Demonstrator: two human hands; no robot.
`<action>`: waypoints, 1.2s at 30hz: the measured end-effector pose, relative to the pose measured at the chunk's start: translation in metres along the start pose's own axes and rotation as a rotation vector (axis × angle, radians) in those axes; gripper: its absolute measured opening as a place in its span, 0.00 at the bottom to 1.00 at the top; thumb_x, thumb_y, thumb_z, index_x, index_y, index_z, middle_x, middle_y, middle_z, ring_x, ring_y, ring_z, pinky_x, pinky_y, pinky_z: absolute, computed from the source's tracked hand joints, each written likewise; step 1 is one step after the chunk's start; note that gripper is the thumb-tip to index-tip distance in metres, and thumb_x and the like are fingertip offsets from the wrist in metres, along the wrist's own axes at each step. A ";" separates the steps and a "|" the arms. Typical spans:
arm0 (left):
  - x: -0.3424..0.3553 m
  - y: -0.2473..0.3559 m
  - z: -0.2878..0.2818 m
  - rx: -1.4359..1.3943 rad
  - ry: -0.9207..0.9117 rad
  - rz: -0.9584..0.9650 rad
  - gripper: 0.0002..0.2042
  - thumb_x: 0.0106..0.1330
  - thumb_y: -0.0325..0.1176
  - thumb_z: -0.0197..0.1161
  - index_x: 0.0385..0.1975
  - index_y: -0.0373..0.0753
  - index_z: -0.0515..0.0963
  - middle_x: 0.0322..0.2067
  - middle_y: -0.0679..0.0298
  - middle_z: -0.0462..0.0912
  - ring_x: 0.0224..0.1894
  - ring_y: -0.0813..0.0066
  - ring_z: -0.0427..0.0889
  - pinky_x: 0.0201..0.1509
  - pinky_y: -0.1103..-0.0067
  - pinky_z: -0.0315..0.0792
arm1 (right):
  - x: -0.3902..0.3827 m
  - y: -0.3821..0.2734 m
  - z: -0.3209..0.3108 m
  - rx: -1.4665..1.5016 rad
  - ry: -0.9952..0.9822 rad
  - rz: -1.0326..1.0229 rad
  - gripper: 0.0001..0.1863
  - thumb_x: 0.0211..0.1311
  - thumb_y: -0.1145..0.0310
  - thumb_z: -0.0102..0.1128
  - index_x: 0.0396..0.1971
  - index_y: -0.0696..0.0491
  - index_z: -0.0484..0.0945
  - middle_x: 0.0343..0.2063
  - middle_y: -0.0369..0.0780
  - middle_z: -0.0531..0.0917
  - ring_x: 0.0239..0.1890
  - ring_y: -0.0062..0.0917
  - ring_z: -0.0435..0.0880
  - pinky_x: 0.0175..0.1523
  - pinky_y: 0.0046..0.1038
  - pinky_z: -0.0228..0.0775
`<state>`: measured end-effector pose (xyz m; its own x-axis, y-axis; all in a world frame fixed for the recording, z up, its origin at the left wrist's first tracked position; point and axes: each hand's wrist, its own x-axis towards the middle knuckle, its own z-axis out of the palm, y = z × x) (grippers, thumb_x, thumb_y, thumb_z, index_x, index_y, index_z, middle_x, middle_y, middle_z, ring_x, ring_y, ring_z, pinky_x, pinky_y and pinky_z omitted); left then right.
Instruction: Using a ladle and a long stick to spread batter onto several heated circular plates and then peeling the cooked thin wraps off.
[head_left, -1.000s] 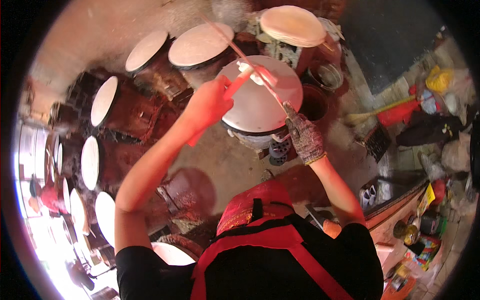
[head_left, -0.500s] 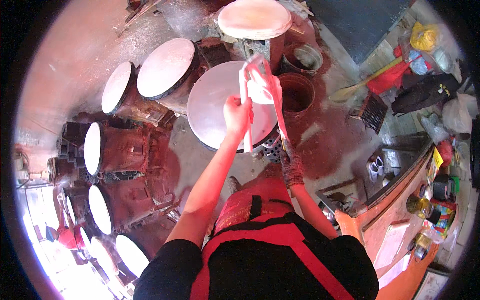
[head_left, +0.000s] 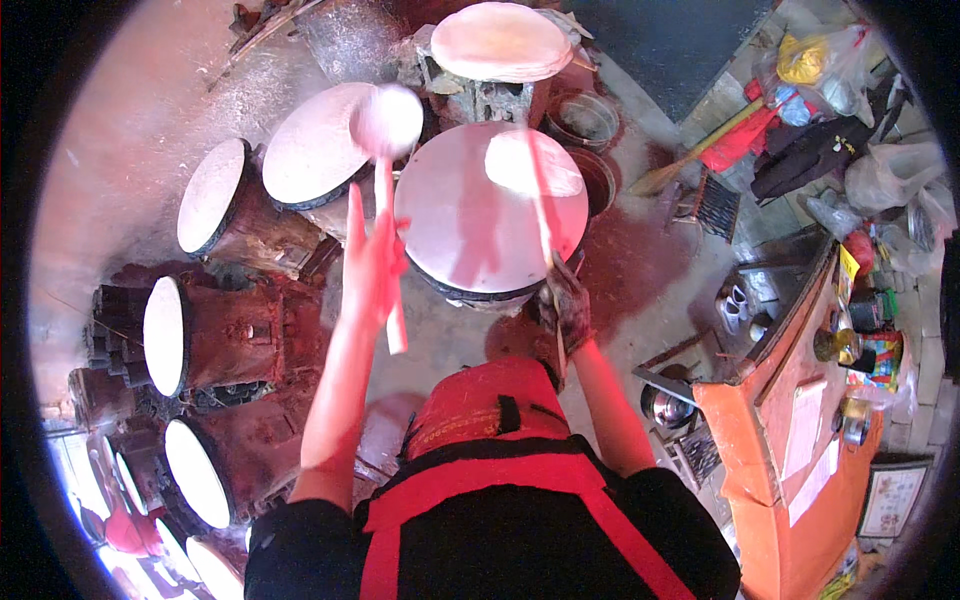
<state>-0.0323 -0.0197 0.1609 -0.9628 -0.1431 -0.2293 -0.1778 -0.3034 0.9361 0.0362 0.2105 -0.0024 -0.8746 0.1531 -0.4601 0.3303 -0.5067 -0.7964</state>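
A round flat griddle stands in front of me, with a patch of white batter on its far right part. My left hand, bare, grips the pale handle of a ladle left of the griddle. The ladle's round white head is blurred by motion and raised in front of a neighbouring griddle. In a dark glove, my right hand is closed round a long thin stick at the griddle's near right edge. The stick's far end crosses the batter in view; whether it touches is unclear.
A stack of round flatbreads sits on a stand beyond the griddle. More round-topped stoves line the left side. Two buckets stand behind on the right. An orange-covered table with jars and papers is at the right.
The ladle has swung left, away from above the griddle, with my left hand. White batter now lies spread on the griddle. My right hand and the stick have shifted slightly left.
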 end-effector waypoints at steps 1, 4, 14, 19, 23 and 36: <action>-0.009 -0.012 -0.023 0.136 -0.032 -0.023 0.14 0.66 0.35 0.51 0.49 0.41 0.70 0.25 0.73 0.69 0.19 0.89 0.60 0.18 0.90 0.55 | 0.007 0.038 -0.018 0.065 0.007 -0.258 0.21 0.62 0.66 0.50 0.56 0.40 0.66 0.10 0.28 0.65 0.08 0.12 0.61 0.10 0.17 0.53; -0.035 -0.059 -0.090 0.379 -0.036 -0.106 0.06 0.63 0.37 0.56 0.30 0.43 0.76 0.19 0.77 0.65 0.17 0.90 0.57 0.16 0.90 0.52 | 0.032 0.100 -0.033 -0.829 0.367 -0.890 0.21 0.62 0.69 0.50 0.55 0.41 0.67 0.11 0.28 0.66 0.08 0.12 0.61 0.11 0.16 0.52; -0.104 -0.094 -0.154 -0.101 -0.015 -0.343 0.10 0.64 0.38 0.56 0.25 0.39 0.75 0.13 0.78 0.59 0.13 0.91 0.55 0.13 0.90 0.49 | 0.012 0.028 0.091 -0.161 0.036 -0.024 0.22 0.58 0.68 0.54 0.55 0.47 0.68 0.16 0.28 0.65 0.13 0.12 0.63 0.19 0.17 0.57; -0.110 -0.096 -0.155 -0.177 0.031 -0.357 0.10 0.64 0.36 0.55 0.37 0.36 0.78 0.14 0.79 0.60 0.14 0.91 0.55 0.13 0.90 0.50 | 0.035 0.067 -0.014 -0.270 -0.216 -0.295 0.21 0.58 0.66 0.56 0.53 0.47 0.70 0.20 0.31 0.74 0.14 0.14 0.66 0.22 0.21 0.62; -0.113 -0.095 -0.165 -0.168 0.047 -0.333 0.06 0.63 0.32 0.56 0.32 0.37 0.77 0.16 0.77 0.64 0.15 0.91 0.58 0.15 0.90 0.52 | 0.046 0.048 0.003 -0.268 0.270 -0.292 0.22 0.57 0.66 0.57 0.53 0.48 0.70 0.30 0.31 0.80 0.19 0.15 0.70 0.25 0.20 0.63; -0.128 -0.114 -0.109 -0.338 0.274 -0.277 0.08 0.60 0.31 0.55 0.19 0.44 0.67 0.15 0.75 0.61 0.16 0.86 0.59 0.17 0.86 0.54 | 0.007 -0.024 0.025 -0.299 -0.287 0.106 0.20 0.57 0.71 0.56 0.52 0.47 0.72 0.14 0.24 0.67 0.13 0.09 0.60 0.18 0.16 0.53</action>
<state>0.1336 -0.0690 0.0546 -0.7920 -0.2418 -0.5606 -0.2995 -0.6464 0.7018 0.0134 0.2024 0.0235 -0.8798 -0.1500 -0.4510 0.4747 -0.2322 -0.8489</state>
